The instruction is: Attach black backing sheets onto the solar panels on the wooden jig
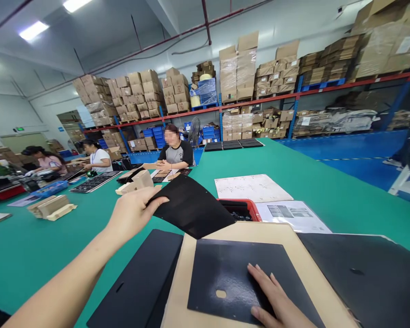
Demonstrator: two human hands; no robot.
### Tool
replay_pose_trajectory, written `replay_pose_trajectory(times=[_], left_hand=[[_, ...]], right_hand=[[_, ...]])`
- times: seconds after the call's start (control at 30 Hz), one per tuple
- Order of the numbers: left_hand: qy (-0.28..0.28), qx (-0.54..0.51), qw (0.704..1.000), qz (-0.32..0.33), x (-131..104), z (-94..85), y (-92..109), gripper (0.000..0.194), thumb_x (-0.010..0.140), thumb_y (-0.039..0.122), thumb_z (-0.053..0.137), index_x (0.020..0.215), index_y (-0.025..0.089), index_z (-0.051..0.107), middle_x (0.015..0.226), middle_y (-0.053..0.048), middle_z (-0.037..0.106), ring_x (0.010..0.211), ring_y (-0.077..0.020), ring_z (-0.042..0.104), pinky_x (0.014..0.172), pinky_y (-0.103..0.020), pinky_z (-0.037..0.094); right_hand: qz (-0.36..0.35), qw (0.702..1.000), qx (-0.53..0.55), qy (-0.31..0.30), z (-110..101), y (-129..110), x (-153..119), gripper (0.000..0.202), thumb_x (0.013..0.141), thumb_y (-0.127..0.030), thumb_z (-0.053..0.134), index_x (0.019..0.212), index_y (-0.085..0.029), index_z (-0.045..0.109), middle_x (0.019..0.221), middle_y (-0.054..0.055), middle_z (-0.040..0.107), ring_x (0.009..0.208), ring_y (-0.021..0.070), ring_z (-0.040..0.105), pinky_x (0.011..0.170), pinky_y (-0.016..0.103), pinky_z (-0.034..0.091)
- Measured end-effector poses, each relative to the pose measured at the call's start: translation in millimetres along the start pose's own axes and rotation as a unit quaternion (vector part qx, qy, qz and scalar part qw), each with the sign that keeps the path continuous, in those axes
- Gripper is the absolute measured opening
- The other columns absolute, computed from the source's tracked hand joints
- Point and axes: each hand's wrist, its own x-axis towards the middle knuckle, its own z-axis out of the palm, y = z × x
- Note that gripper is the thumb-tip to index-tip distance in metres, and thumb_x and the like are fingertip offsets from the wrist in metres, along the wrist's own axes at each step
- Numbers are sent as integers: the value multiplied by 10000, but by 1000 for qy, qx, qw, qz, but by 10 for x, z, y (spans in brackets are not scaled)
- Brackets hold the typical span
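My left hand is closed on one corner of a thin matte black sheet, thumb on top. The sheet hangs tilted in the air, its far corner over the top edge of a tan board. On that board lies a glossy black panel with a small oblong cutout. My right hand rests on this panel with its fingers spread. Left of the board sits a stack of dark sheets with a slot. Another dark sheet with a slot lies to the right.
Behind the board stands a red basket holding black items, beside a printed sheet and a white board. Folded cardboard pieces lie at left on the green table. A co-worker sits across; others work farther left.
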Motion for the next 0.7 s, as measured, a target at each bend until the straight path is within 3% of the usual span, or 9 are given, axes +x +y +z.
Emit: replay_pose_trajectory(times=[0.1,0.17,0.23,0.27,0.33,0.4,0.47,0.57,0.7], left_hand=[[18,-81,997,1,-42,63,109,381,807,543,463,809,248,704,765,-18,707,660,-220,609,570,-261,410],[34,-146,989,-20,-86,150,177,341,773,534,532,784,241,705,766,2,708,684,-225,617,585,-260,436],[39,-205,976,-64,-142,284,235,321,729,532,585,731,232,700,730,19,700,690,-235,623,580,-266,452],[38,-228,969,-92,-175,365,257,323,709,536,603,696,226,692,704,22,694,692,-242,626,569,-269,455],[31,-255,955,-148,-248,549,284,334,683,544,625,656,215,678,674,18,687,698,-256,631,557,-277,460],[16,-279,940,-194,-329,741,291,346,677,548,640,672,205,681,702,6,702,726,-270,643,578,-291,477],[-13,-309,925,-219,-415,925,287,345,683,539,657,730,199,697,790,-9,728,801,-289,657,636,-313,506],[-74,-370,895,-239,-541,1164,280,356,676,518,696,832,199,710,931,-29,737,908,-306,657,728,-350,535],[-197,-508,787,-289,-693,1397,278,472,631,504,752,973,185,683,1020,-64,723,950,-306,659,796,-409,547]], right_hand=[[40,993,112,-17,-28,-86,13,838,770,-523,550,1478,-218,224,1529,61,194,1397,264,115,1122,406,215],[35,977,212,4,-112,-145,35,962,741,-557,584,1495,-191,111,1543,99,129,1397,240,164,1116,388,227],[14,949,314,27,-207,-203,56,1041,694,-567,651,1492,-202,90,1536,127,163,1376,241,251,1088,395,288],[1,935,353,32,-252,-225,61,1028,679,-553,683,1483,-213,141,1513,136,246,1348,246,320,1066,400,324],[-7,921,387,34,-338,-248,49,819,693,-522,699,1382,-199,396,1340,144,516,1195,254,515,983,395,418],[17,929,365,51,-424,-241,6,546,719,-521,679,1124,-160,621,1049,121,684,939,242,635,829,370,495],[43,940,326,93,-516,-213,-55,449,717,-541,669,929,-146,680,881,88,707,768,212,631,691,335,500],[67,938,315,128,-643,-145,-140,442,676,-547,702,892,-162,691,864,63,709,767,207,621,665,316,492],[119,930,331,106,-737,-41,-213,425,668,-532,724,888,-169,697,866,69,712,838,236,643,735,344,517]])
